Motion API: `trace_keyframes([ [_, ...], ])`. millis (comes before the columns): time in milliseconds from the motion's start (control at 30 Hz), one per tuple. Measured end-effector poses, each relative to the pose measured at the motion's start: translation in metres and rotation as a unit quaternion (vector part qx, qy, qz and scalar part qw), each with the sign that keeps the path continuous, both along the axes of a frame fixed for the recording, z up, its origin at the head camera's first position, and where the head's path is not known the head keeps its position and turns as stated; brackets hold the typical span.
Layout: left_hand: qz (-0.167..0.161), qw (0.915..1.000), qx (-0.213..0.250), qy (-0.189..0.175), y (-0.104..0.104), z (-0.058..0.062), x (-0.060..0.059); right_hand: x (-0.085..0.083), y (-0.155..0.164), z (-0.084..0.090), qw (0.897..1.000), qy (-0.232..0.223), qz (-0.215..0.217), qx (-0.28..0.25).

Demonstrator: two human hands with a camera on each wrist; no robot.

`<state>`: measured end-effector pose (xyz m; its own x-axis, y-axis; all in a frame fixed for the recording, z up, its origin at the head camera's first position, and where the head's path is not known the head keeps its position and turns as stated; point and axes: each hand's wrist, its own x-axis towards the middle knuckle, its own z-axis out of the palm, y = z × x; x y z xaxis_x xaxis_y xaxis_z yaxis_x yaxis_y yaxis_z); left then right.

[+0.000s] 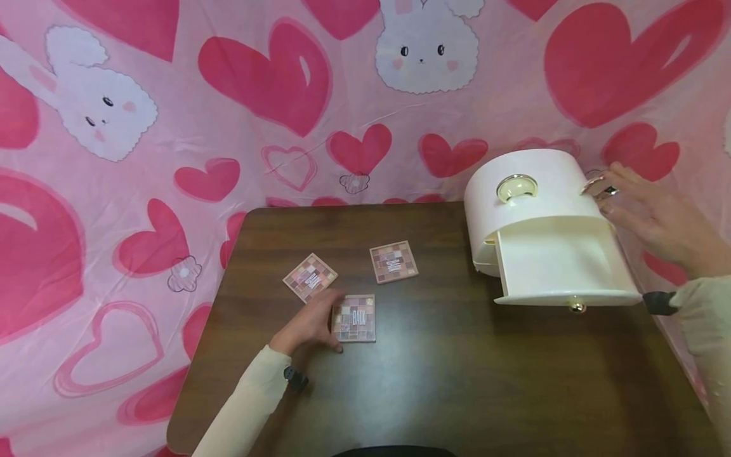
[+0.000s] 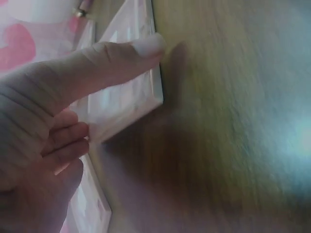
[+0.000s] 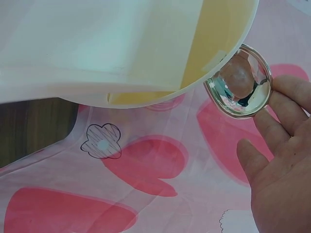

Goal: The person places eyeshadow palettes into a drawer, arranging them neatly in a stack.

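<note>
Head view shows the left hand (image 1: 311,327) lying on the dark wooden table (image 1: 457,381) with its fingers curled onto the left edge of the nearest eyeshadow palette (image 1: 355,318), thumb near its lower corner; the left wrist view has a straight finger (image 2: 116,60) laid along the palette's (image 2: 129,97) rim, so the hand touches and begins to pinch it, though a full grip is not plain; to do this well, I judge the fingertips should slip under the thin edge and tilt the flat square up before lifting, keeping clear of the second palette (image 1: 310,277) just behind the knuckles; a third palette (image 1: 393,261) lies farther back, apart from both; the right hand (image 1: 657,219) is open, fingers spread and relaxed, touching the right side of the white drawer box (image 1: 531,190), fingertips by a shiny round knob (image 3: 239,82) on its side; the box's lower drawer (image 1: 562,266) stands pulled out, well to the right of the palettes; the nearest palette sits just beside the left hand, between it and the drawer.
</note>
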<state>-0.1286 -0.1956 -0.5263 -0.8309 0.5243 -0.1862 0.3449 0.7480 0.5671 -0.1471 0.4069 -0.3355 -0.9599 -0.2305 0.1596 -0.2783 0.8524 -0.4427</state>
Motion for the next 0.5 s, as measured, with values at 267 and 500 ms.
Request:
trace_keyframes([
  [267,0.024,0.9995,-0.020,-0.002,-0.0066,-0.0080,0.0014,-0.0021,-0.0025,0.0030,1.000,-0.004,-0.010,0.019],
  [500,0.032,0.9993,-0.016,-0.003,-0.0074,-0.0094,-0.0004,-0.0007,-0.0018,0.0029,1.000,-0.003,-0.004,0.017],
])
